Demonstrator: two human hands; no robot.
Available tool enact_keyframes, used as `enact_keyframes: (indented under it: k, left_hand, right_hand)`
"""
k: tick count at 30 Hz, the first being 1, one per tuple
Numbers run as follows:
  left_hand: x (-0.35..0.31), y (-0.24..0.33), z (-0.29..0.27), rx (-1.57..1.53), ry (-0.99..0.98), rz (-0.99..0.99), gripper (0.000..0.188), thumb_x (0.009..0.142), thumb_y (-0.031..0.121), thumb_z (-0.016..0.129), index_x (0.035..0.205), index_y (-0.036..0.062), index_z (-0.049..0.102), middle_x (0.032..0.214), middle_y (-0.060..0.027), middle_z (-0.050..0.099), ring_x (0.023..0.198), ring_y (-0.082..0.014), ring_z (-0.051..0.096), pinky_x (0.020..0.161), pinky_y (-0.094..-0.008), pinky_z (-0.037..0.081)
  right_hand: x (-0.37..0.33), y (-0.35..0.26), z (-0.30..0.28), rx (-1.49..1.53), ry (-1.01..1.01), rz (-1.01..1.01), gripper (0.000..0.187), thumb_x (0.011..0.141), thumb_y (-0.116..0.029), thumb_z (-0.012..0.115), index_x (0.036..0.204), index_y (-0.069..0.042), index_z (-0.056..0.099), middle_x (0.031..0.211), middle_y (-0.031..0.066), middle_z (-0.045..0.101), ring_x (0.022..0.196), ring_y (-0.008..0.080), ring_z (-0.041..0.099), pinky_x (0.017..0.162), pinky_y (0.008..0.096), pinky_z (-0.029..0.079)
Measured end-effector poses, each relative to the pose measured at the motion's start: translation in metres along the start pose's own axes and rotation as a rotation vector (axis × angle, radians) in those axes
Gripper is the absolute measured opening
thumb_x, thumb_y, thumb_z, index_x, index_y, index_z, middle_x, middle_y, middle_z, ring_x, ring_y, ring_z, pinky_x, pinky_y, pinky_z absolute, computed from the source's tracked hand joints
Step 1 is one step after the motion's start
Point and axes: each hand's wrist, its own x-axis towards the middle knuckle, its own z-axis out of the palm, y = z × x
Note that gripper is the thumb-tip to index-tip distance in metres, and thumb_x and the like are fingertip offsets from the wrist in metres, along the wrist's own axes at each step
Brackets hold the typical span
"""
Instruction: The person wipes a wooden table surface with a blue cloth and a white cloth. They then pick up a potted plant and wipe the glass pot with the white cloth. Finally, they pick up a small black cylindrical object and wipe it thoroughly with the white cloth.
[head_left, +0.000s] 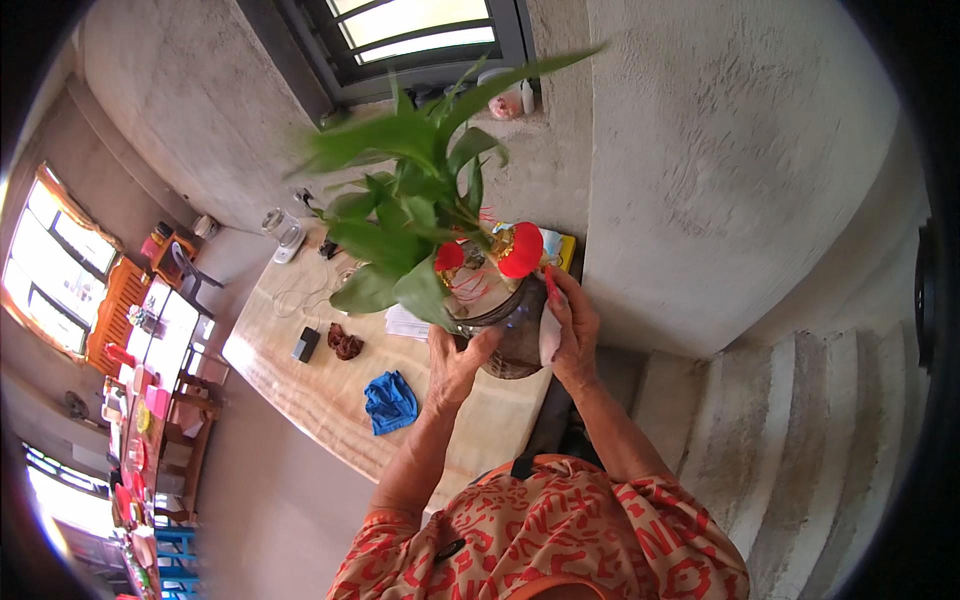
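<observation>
Flanking the round glass vase (pixel 515 352), your left hand (pixel 452 368) and right hand (pixel 574 335) are about equally near. It sits over the desk's (pixel 275 340) right side; whether it is lifted, I cannot tell. Its plant (pixel 405 215) leans away and leftward. Your left fingers curl on the glass, your right press a pale cloth (pixel 549 335) against it; both forearms converge forward.

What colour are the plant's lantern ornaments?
The lantern ornaments are red, gold-trimmed, clearest in the head view.

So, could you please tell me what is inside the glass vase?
The leafy plant stands in the glass vase; the left hand, right hand and pale cloth hide parts of the inside.
</observation>
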Motion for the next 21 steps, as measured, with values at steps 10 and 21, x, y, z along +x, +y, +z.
enact_keyframes:
  k: [10,21]
  left_hand:
    - [0.0,-0.032,-0.023,-0.353,-0.004,-0.173,0.071,0.061,0.021,0.077,0.122,-0.0013,0.047,0.113,-0.01,0.058,0.1,-0.021,0.059,0.087,-0.0346,0.048]
    - [-0.01,-0.065,-0.057,-0.258,-0.243,-0.187,0.088,0.052,0.03,0.086,0.125,0.0031,0.044,0.121,-0.0074,0.05,0.112,-0.0227,0.048,0.097,-0.0376,0.039]
  right_hand:
    - [-0.01,-0.025,0.01,-0.511,-0.153,-0.559,0.036,0.081,-0.003,0.057,0.116,0.001,0.053,0.119,0.0195,0.051,0.111,0.0347,0.05,0.097,0.0404,0.037]
    - [0.034,-0.017,-0.003,0.008,-0.425,0.119,0.03,0.092,-0.012,0.045,0.119,0.001,0.052,0.119,0.0127,0.053,0.114,0.0232,0.048,0.1,0.0317,0.034]
